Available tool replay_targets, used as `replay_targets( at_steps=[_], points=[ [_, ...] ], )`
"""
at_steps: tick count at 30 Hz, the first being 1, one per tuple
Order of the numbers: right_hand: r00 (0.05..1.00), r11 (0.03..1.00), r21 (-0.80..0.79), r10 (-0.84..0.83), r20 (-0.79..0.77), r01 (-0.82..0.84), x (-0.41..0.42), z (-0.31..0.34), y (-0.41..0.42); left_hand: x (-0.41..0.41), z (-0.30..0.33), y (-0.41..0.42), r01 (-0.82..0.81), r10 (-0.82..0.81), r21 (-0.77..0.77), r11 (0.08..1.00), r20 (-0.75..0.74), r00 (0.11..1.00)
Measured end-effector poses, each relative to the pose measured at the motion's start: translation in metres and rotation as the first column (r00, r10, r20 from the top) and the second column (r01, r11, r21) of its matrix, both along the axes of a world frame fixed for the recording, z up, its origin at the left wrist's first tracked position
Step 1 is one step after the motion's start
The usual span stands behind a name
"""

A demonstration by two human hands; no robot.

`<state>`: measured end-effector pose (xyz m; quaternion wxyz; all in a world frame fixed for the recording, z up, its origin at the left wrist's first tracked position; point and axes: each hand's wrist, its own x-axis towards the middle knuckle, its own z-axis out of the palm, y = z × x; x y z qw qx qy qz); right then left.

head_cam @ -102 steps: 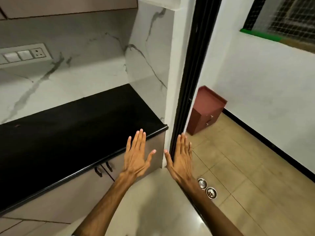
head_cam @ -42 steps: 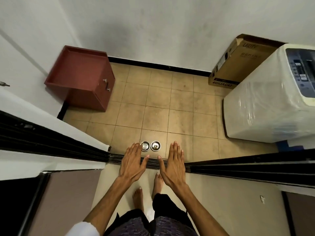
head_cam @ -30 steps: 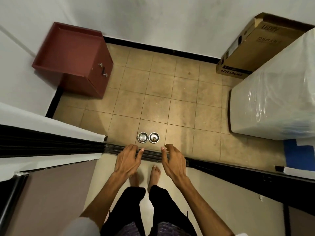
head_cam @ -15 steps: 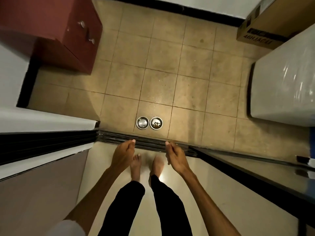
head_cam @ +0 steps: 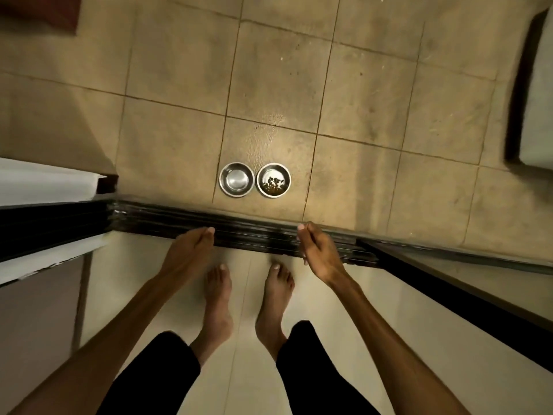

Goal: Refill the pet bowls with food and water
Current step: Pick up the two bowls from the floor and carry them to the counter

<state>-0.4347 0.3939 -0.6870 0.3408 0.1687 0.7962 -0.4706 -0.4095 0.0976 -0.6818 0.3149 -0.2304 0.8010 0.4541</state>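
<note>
Two small steel bowls stand side by side on the tan tiled floor just beyond the door track. The left bowl (head_cam: 236,179) looks bare inside. The right bowl (head_cam: 273,180) holds a few brown kibble pieces. My left hand (head_cam: 189,253) hangs over the track with loosely curled fingers and holds nothing. My right hand (head_cam: 317,253) hangs likewise, empty. Both hands are well short of the bowls and above them.
A black sliding-door track (head_cam: 239,232) crosses the floor in front of my bare feet (head_cam: 248,295). A white appliance (head_cam: 538,94) stands at the right edge, a red cabinet corner (head_cam: 39,13) at top left. A glass door panel (head_cam: 463,283) lies to the right.
The view has tipped further down and closer to the bowls. My hands went from flat and spread to hanging with loose fingers.
</note>
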Motion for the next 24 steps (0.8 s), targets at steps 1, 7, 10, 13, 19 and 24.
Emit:
replay_targets(
  at_steps=[1, 7, 10, 13, 19, 24],
  points=[
    [1.000, 1.000, 0.004, 0.004, -0.004, -0.004, -0.003, -0.015, 0.001, -0.004, -0.015, -0.003, 0.024, -0.024, -0.003, 1.000, 0.004, 1.000],
    [0.998, 0.999, 0.043, 0.024, -0.065, -0.021, -0.013, -0.105, 0.004, -0.030, -0.097, -0.017, -0.025, 0.020, 0.051, 0.998, 0.095, 0.995],
    [0.997, 1.000, 0.024, 0.019, -0.069, -0.017, -0.015, -0.140, 0.005, -0.043, -0.128, -0.016, -0.132, 0.124, 0.075, 0.988, 0.110, 0.986],
    [0.998, 1.000, 0.003, 0.009, -0.056, -0.009, -0.019, -0.165, 0.003, -0.049, -0.159, -0.015, -0.217, 0.208, 0.059, 0.974, 0.129, 0.970],
    [0.999, 0.998, -0.047, -0.045, 0.026, 0.047, -0.036, -0.201, -0.008, -0.054, -0.207, -0.001, -0.341, 0.321, 0.095, 0.935, 0.178, 0.930],
    [0.996, 0.995, -0.070, -0.073, 0.057, 0.077, -0.049, -0.222, -0.022, -0.056, -0.225, 0.019, -0.466, 0.436, 0.143, 0.873, 0.200, 0.878]
  ],
)
